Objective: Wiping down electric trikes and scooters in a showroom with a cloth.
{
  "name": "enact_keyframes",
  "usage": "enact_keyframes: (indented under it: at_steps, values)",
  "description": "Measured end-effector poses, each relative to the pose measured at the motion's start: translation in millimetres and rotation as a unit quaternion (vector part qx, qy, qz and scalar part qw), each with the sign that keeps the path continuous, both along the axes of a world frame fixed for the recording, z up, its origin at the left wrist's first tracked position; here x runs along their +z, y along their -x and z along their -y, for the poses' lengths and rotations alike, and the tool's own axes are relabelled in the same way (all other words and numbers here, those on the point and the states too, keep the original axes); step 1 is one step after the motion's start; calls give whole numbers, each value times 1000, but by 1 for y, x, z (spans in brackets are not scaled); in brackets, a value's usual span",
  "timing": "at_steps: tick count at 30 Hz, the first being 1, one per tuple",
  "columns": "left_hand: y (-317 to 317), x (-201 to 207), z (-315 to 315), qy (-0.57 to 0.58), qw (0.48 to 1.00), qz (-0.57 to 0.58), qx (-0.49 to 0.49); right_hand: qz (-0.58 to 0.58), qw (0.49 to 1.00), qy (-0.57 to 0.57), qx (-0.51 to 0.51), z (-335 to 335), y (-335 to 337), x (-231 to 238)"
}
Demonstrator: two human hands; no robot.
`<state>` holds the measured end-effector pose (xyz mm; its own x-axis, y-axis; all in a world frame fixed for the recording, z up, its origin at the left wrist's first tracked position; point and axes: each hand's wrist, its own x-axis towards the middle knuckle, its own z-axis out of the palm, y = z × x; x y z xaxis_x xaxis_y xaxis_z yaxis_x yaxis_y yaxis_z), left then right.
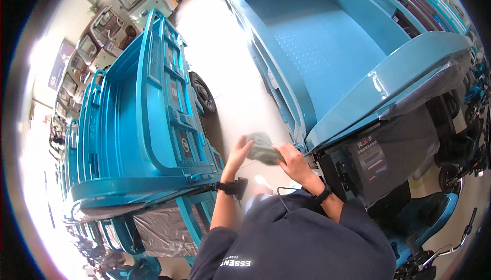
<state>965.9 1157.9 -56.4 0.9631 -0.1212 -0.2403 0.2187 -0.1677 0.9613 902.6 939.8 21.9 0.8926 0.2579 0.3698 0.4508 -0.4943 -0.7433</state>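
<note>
- Where the fingers [244,144] of the left hand [238,153] are curled over its left edge, a crumpled grey-green cloth [263,148] is gripped, and it is pinched from the other side by the right hand [292,160], whose fingers are closed on its right end.
- The cloth is held between both hands in mid-air, above the pale floor [240,95], just beside the lower corner of the right-hand vehicle.
- A dark band with a small black device [234,186] is worn on the left wrist, and a black watch [322,194] is seen on the right wrist.
- Both forearms are bare, and dark short sleeves with a dark shirt [302,244] are seen at the lower edge.
- To the right of the hands, a teal cargo bed [327,44] with a studded floor and raised side walls is seen; its near corner lies just beside the right hand.
- Below that bed, a dark panel wrapped in clear plastic film [394,147] is visible.
- To the left, a second teal cargo vehicle [138,106] with a railed frame is parked, its black wheel [203,93] resting on the floor.
- Further vehicles are lined up along the upper left, too small to be told apart.
</note>
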Motion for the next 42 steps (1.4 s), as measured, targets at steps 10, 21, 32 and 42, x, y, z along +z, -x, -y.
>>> enact_keyframes:
  at_steps: [10, 21, 32, 42]
  values:
    - [-103, 148, 108, -71, 939, 325, -88, 262, 901, -23, -346, -11, -53, 65]
    - [-176, 148, 157, -55, 767, 546, -333, 88, 833, 114, -534, -13, -136, 67]
    - [-237, 138, 134, -65, 756, 567, -321, 62, 767, 282, -574, -48, -203, 65]
    - [-364, 140, 107, -85, 784, 538, -297, 115, 773, 267, -565, -69, -340, 55]
